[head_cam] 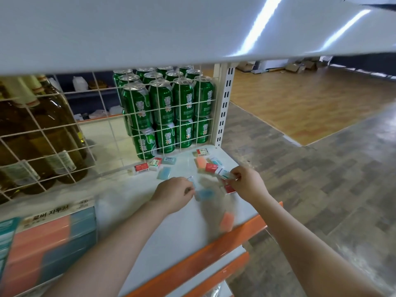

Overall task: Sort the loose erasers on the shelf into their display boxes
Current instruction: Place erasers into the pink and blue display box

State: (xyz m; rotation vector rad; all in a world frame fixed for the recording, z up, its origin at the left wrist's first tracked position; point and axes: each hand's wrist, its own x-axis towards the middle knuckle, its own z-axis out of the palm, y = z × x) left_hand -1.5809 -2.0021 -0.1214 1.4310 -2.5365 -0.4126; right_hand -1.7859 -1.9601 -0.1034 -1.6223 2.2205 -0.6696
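Both hands work over the white shelf (pixel 150 221): the left hand (pixel 174 192) pinches a blurred blue eraser (pixel 204 194), the right hand (pixel 246 182) pinches a white-wrapped eraser (pixel 226 174). Loose erasers (pixel 169 160) lie beyond; a display box (pixel 53 239) sits near left.

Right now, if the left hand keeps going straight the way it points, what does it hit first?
Likely the blurred blue eraser right at the left hand's fingertips; it may already be touching it. Beyond that lies the right hand. Motion blur makes depth uncertain.
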